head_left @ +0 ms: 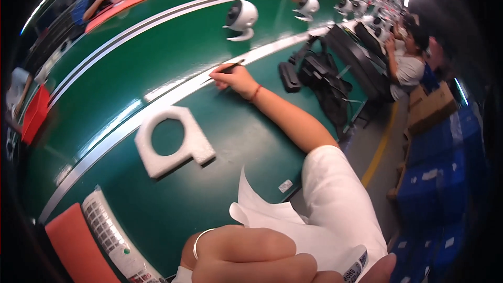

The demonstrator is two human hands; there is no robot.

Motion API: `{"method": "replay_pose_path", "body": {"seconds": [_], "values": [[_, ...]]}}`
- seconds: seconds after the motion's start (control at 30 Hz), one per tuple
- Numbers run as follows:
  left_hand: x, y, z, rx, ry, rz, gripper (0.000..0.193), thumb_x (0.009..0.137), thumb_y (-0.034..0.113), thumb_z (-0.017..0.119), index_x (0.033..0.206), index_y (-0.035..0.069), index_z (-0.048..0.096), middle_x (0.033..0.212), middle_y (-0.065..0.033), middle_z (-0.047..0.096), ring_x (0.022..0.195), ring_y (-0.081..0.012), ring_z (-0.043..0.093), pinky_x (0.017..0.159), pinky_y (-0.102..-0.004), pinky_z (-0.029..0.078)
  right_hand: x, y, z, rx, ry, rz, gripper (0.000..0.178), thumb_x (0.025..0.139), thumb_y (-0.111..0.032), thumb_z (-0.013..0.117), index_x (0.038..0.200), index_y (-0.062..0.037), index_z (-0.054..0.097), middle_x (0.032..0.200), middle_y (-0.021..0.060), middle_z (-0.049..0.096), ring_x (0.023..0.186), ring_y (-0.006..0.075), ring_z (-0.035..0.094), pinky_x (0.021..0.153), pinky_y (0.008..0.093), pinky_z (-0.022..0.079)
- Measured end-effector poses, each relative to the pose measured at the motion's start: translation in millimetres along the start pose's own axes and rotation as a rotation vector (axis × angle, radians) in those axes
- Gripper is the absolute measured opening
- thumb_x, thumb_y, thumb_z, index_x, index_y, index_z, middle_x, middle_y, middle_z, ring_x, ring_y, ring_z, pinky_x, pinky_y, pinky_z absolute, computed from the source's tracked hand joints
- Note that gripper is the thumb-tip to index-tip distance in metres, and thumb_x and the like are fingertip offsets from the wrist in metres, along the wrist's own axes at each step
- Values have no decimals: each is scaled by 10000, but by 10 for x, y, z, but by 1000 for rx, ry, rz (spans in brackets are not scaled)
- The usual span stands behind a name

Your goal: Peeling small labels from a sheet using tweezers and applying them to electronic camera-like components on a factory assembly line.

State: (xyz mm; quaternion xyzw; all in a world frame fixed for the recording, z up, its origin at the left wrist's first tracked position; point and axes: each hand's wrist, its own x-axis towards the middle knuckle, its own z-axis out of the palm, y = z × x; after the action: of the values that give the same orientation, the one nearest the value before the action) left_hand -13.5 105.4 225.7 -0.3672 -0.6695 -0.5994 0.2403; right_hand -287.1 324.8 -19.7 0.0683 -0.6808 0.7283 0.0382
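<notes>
Close to the camera at the bottom, my left hand [246, 257] is closed, a silver ring on one finger. It grips a curling white sheet of paper [267, 204], and a small printed label [357, 264] shows beside its fingers. My right arm reaches forward across the green table. At the table's far edge my right hand [236, 79] is closed round a thin, black, pen-like tool [238, 64]; its exact kind cannot be made out. A white foam piece [196, 149] with a large round hole lies flat on the table, left of the right hand.
White round-headed cameras [244, 18] stand along the green conveyor [173, 36] beyond the table. Black bags and straps [319, 71] lie at right. An orange mat [78, 243] and a printed sheet [112, 230] are at lower left. Co-workers [411, 63] sit nearby, beside stacked blue boxes [435, 178].
</notes>
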Motion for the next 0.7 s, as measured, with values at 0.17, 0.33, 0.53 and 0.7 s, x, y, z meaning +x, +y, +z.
{"method": "replay_pose_path", "body": {"seconds": [0.17,0.33,0.53,0.7], "values": [[19,157,10,7,-125,-171,122,689,252,669,764,177,727,795,63,402,635,-107,392,611,-273,331,87,20,178,119,-35,0,191,830,-118,732,944,24,671,761,57,643,617,96,576,542,217,463],[176,-154,-185,-44,-611,231,195,651,195,653,824,171,739,799,59,390,628,-106,373,615,-270,329,50,4,39,106,-13,10,162,821,-68,729,922,36,655,779,74,646,622,101,569,532,228,457],[180,-40,-162,181,-680,205,254,601,146,631,828,163,742,800,51,391,624,-107,378,590,-278,325,45,-29,-10,71,-4,8,163,816,-103,737,917,10,678,765,70,659,620,107,594,552,228,487],[185,205,-44,477,-451,-147,361,513,118,585,834,151,746,803,36,384,625,-113,385,570,-285,327,205,137,168,-51,-84,-33,175,831,-129,724,956,-11,693,797,57,661,653,93,599,565,229,504]]}}
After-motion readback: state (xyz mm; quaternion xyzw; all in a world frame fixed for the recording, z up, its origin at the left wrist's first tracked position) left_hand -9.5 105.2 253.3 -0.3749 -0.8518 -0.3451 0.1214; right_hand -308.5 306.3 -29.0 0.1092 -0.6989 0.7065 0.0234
